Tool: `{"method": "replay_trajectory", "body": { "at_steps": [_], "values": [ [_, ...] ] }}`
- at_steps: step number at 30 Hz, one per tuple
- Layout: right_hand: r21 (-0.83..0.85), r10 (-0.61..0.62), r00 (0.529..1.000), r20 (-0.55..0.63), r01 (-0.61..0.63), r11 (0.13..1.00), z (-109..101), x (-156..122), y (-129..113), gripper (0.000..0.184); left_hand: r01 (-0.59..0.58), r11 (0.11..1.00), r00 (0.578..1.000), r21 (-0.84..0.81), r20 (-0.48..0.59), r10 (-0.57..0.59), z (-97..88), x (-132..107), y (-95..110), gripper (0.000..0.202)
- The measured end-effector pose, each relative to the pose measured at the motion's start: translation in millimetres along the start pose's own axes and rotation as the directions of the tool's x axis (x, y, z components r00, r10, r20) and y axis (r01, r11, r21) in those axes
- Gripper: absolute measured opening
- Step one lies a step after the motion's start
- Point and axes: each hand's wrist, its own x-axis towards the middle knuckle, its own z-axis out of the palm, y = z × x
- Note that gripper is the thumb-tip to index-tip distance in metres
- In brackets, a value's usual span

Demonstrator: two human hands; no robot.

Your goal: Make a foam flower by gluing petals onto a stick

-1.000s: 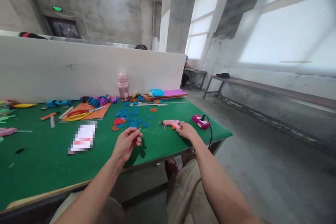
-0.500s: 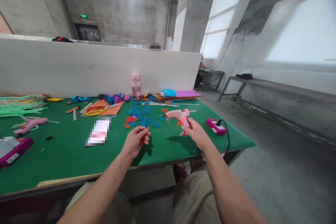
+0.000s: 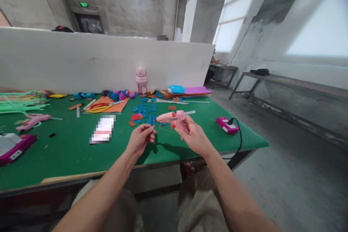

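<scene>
Between the pinched fingers of my left hand [image 3: 141, 138] is a small blue petal-like piece [image 3: 151, 119], with what looks like a thin stem poking out below. My right hand [image 3: 195, 137] is wrapped round the handle of a pink hot glue gun [image 3: 170, 117]. Its nozzle points left and is at the blue piece; whether they touch I cannot tell. A clear glue stick [image 3: 190, 112] sticks out of the gun's back. Just beyond my hands lie several blue cut pieces [image 3: 140, 108] and a red round piece [image 3: 135, 116].
A purple power box [image 3: 227, 125] with a black cord sits at the right. Yellow-handled pliers [image 3: 100, 108] rest on orange sheets [image 3: 119, 107]. A pink bottle [image 3: 141, 81] stands by the white partition [image 3: 108, 61]. Another pink glue gun [image 3: 34, 121] lies left on the green table [image 3: 81, 163].
My right hand has brought the glue gun left, so its nozzle has gone from well apart to right at the blue piece. My left hand keeps its pinch. The view has tilted down slightly.
</scene>
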Motion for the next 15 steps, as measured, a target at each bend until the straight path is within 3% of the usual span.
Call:
{"method": "replay_trajectory", "body": {
  "at_steps": [15],
  "values": [
    [-0.232, -0.067, 0.996, 0.066, 0.081, 0.969, 8.3, -1.5, 1.6, 0.035, -0.006, 1.0, 1.0, 0.021, 0.008, 0.006, 4.6, -4.0, 2.9, 0.021]
  ]
}}
